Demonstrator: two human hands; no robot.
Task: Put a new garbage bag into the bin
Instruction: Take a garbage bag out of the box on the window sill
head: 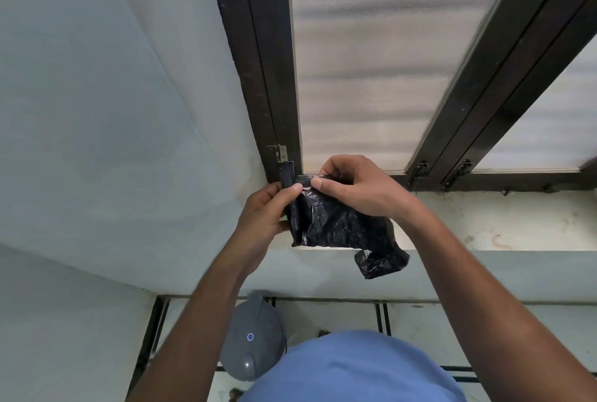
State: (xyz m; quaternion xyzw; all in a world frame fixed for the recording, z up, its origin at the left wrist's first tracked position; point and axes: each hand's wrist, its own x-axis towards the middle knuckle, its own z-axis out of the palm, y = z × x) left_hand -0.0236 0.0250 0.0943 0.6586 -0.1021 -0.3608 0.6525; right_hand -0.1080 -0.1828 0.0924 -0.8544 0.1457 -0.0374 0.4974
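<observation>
Bag: the black bag [339,227] is in the air at chest height, between the two hands, in front of the window [371,62]. It is folded and crumpled; one loose corner hangs down below the right fingers.
Bin: the grey bin [253,342] stands on the floor, far below the fingers, near the wall; its lid is shut.
Left hand: the left hand [263,219] pinches the left edge of the bag, thumb on top and the other fingers curled behind it.
Right hand: the right hand [355,186] grips the top edge, thumb pressed down just beside the left thumb, fingers curled over the plastic.
Pose: both forearms are raised and come together in front of the body; the wrists bend inward, so the thumbs almost touch.
Progress: I judge it is early. The bag is in hand but not opened.
Left to do: find the mouth of the bag, spread it, open the lid, put the bag inside and fold the rim over the edge.
Around: a pale sill [500,223] lies beyond the right fingers.
</observation>
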